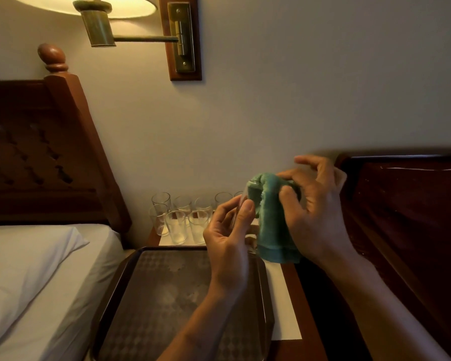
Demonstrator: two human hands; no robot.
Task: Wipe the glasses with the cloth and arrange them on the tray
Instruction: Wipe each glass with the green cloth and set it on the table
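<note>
Centre right, the left hand (227,238) grips a glass (246,198) nearly upright, mouth toward the top. The right hand (313,217) pinches the green cloth (271,230) draped over its rim.

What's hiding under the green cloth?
A clear glass: one end pokes out, held by the left hand. The green cloth and right hand cover the rest.

Wooden nightstand (309,308) is carrying white liner (281,306), w/ brown tray (167,295) sitting at front & clear glasses (177,226) standing clustered at back.
</note>
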